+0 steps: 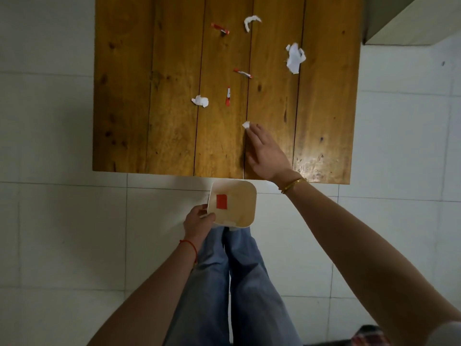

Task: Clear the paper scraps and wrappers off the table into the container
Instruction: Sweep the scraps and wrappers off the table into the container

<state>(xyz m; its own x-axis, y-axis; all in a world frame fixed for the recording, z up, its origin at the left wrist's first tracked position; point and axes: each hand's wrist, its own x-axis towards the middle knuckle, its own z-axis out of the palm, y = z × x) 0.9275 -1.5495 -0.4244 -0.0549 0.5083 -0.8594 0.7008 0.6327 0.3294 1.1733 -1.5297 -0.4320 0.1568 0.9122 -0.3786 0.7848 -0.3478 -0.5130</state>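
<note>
Fingertips of the right hand cover part of a small white paper scrap, so whether they pinch it or only touch it cannot be told. The hand reaches forward over the wooden table, palm down, fingers stretched out and close together, with a gold bracelet at the wrist just past the near table edge. The far edge of the table is cut off at the top of the view, and a pale cabinet at top right shows only a corner.

The left hand is held low in front of the table, thumb over the rim and fingers curled beneath, clamped on the near left corner of the container, a pale square tub with rounded corners. A red thread circles that wrist. Inside the tub lies a red square piece; what it is cannot be made out.

On the table, well apart from one another, lie a crumpled white wad, a larger crumpled paper near the right side, and a curved white strip at the far end. Three red and white wrappers lie between them: one far, one in the middle, one just beside the white wad. Their print is too small to read. Blue jeans fill the space below the tub, over a white tiled floor.
</note>
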